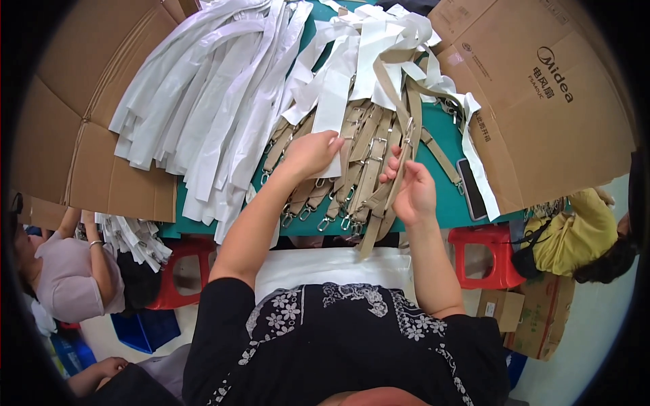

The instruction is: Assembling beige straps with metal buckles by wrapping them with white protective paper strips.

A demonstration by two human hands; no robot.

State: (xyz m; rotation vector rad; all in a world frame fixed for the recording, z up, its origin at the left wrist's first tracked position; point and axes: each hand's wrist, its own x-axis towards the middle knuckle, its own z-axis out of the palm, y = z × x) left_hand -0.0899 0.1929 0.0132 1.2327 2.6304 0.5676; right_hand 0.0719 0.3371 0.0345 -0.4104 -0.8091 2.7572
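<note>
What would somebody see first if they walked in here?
Probably the big fan of long, shiny white strips across the left of the green table. Next, maybe the tan straps with silver metal buckles in the middle, by the left hand and right hand. Brown cardboard panels flank both sides.

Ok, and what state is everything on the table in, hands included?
Left hand: fingers curled against white strip.
Right hand: closed on tan strap.
Other straps: bunched together.
Phone: lying flat, screen dark.
Glossy white strips: heaped, overlapping.
Left cardboard: creased.
</note>
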